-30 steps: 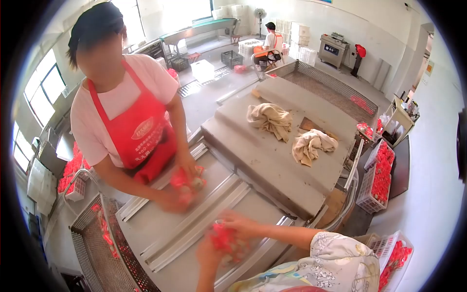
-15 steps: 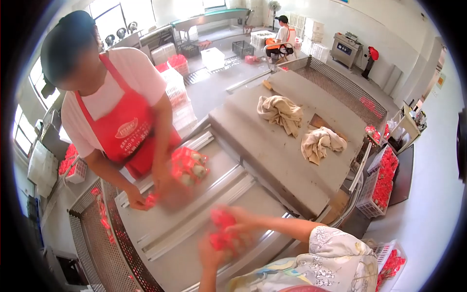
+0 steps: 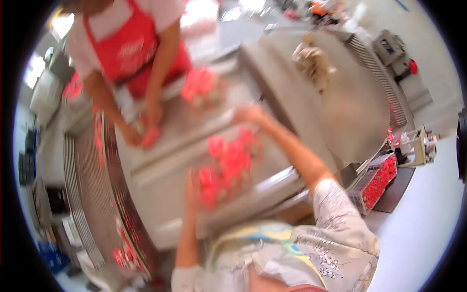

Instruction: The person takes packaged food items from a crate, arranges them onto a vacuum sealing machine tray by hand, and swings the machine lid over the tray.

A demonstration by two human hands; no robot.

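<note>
Several red-wrapped bundles [image 3: 228,163] with pale parts lie grouped on the metal table [image 3: 155,194] before me; blur hides what is inside. Against the left edge of this group is my left hand [image 3: 192,187], its fingers smeared by motion. Farther out, my right hand [image 3: 250,115] reaches over the tabletop just beyond the bundles, apart from them. Its fingers are blurred, so its grip is unclear. A second red-wrapped pile [image 3: 202,90] sits on the table between me and the co-worker.
Across the table a co-worker in a red apron [image 3: 124,46] handles a small red item [image 3: 151,137]. Perforated metal troughs [image 3: 87,190] run along the left. A beige cloth [image 3: 314,65] lies on the raised surface. At right stands a crate of red packets [image 3: 377,185].
The view has tilted and shifted. My hands have moved apart, the right one reaching outward. The red-wrapped bundles that were between my hands now rest on the table.
</note>
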